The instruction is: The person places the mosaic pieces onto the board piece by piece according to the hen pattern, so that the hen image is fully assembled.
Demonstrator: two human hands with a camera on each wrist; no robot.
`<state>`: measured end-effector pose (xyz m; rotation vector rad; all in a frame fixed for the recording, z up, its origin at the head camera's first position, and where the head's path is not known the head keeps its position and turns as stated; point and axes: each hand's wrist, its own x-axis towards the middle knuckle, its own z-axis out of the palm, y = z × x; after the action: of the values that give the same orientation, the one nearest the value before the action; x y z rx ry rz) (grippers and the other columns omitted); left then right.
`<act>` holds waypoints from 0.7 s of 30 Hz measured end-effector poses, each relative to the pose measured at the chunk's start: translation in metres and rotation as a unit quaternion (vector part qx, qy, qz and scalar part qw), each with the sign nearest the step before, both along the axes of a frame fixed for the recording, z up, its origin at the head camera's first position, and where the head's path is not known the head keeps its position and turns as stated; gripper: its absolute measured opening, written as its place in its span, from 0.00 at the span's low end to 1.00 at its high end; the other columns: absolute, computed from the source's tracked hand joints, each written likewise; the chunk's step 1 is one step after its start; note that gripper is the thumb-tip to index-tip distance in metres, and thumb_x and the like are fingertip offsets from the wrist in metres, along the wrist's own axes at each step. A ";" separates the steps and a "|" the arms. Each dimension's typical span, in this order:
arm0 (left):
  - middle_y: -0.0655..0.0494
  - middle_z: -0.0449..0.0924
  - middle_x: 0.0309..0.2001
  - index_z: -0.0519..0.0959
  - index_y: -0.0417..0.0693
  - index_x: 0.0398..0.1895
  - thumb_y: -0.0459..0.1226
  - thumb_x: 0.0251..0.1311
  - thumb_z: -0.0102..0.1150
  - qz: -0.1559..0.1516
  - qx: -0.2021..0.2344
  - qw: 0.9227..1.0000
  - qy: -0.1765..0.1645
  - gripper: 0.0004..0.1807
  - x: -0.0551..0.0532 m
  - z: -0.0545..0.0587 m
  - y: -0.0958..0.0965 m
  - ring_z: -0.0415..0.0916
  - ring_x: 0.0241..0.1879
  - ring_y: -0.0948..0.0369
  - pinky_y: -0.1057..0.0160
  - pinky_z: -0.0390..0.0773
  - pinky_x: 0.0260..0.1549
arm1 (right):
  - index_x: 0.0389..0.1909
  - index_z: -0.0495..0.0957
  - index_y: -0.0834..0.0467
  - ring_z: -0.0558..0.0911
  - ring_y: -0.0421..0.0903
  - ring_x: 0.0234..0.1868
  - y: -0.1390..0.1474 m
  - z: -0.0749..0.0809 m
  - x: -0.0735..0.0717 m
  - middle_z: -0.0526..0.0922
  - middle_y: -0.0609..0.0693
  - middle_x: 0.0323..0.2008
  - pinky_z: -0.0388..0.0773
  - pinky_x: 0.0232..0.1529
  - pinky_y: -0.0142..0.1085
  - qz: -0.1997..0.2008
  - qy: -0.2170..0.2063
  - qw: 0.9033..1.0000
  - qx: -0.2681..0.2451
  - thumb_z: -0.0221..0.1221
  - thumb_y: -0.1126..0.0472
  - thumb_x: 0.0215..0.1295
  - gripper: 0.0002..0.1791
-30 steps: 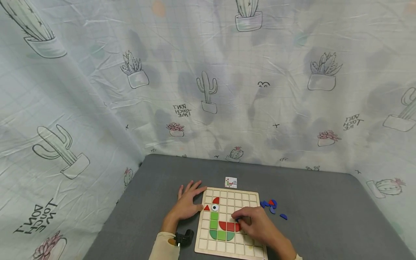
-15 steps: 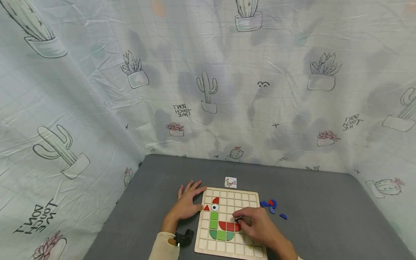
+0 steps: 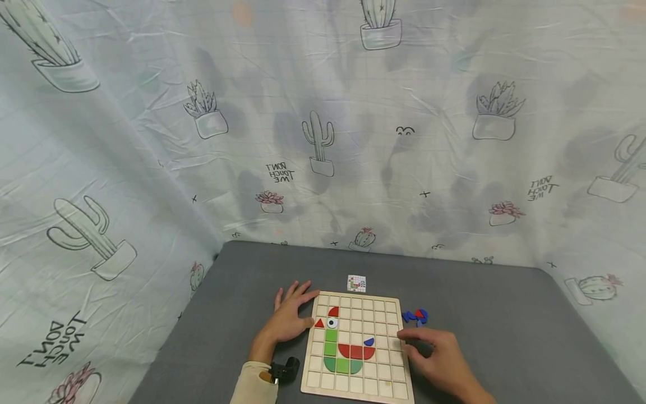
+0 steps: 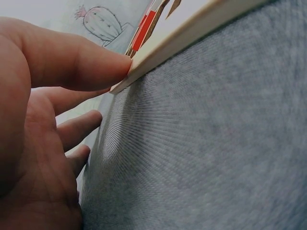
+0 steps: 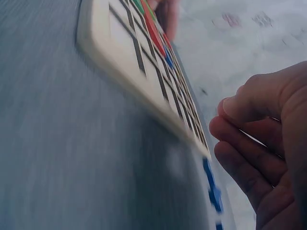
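Grid board [image 3: 370, 370], left fingers [image 3: 307, 297] spread at edge, right fingers [image 3: 420, 334] loosely curled

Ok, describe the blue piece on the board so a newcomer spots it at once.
On the grey table lies a wooden grid board. Find its row of three red pieces; the blue piece sits just beyond the rightmost. It's the board's only blue one; others lie off its right edge.
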<state>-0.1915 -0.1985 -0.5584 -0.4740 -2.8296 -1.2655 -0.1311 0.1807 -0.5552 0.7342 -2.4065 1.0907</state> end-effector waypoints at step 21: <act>0.38 0.62 0.85 0.79 0.46 0.76 0.29 0.58 0.70 0.003 0.006 1.000 0.005 0.37 0.001 0.003 0.002 0.45 0.87 0.33 0.25 0.30 0.81 | 0.42 0.93 0.45 0.87 0.25 0.42 0.068 0.001 0.040 0.94 0.38 0.39 0.86 0.40 0.27 -0.180 -0.095 0.977 0.060 0.81 0.67 0.53 0.18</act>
<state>-0.1901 -0.1968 -0.5559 -0.4695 -2.8117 -1.2757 -0.0910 0.2490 -0.5542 0.2170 -2.6475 0.9053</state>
